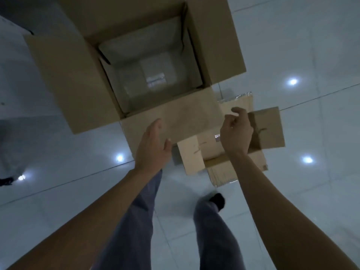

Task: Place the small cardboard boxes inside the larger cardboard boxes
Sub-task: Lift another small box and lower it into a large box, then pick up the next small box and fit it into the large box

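A large brown cardboard box stands open on the floor, all its flaps folded outward. Deep inside it lies a small pale box on the bottom. To its lower right a smaller cardboard box sits open on a stack of flattened cardboard. My left hand hovers over the big box's near flap, fingers spread, holding nothing. My right hand hangs above the smaller box with fingers loosely curled and nothing in them.
Glossy white floor tiles reflect ceiling lights. My legs in grey trousers and a dark shoe stand just below the boxes. A dark object lies at the left edge.
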